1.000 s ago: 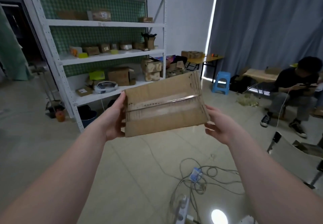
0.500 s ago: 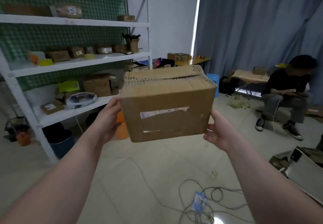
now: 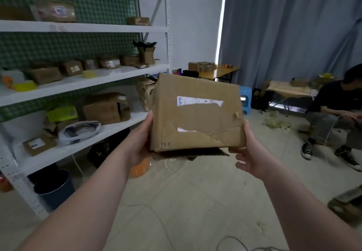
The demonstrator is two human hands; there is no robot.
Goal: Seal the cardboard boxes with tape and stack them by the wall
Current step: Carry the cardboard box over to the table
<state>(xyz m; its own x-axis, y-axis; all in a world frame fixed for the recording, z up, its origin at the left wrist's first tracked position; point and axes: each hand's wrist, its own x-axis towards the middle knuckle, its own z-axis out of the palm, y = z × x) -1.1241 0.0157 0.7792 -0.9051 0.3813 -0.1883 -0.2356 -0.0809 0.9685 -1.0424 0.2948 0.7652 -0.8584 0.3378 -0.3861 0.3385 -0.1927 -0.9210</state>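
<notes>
Both arms are reaching forward: the left hand [image 3: 140,139] and right hand [image 3: 249,152] are gripping the cardboard box [image 3: 196,115] between them, thumbs pointing upward.

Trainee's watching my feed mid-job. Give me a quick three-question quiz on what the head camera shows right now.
1. True or false: the cardboard box is held by one hand only.
2. What marks the box face turned to the camera? A) torn white label scraps B) a red sticker C) a handle hole
3. Fill in: the stool behind the box, near the curtain, is ____.
Key: 1 false: the left hand and the right hand hold it, one on each side. 2 A. 3 blue.
</notes>
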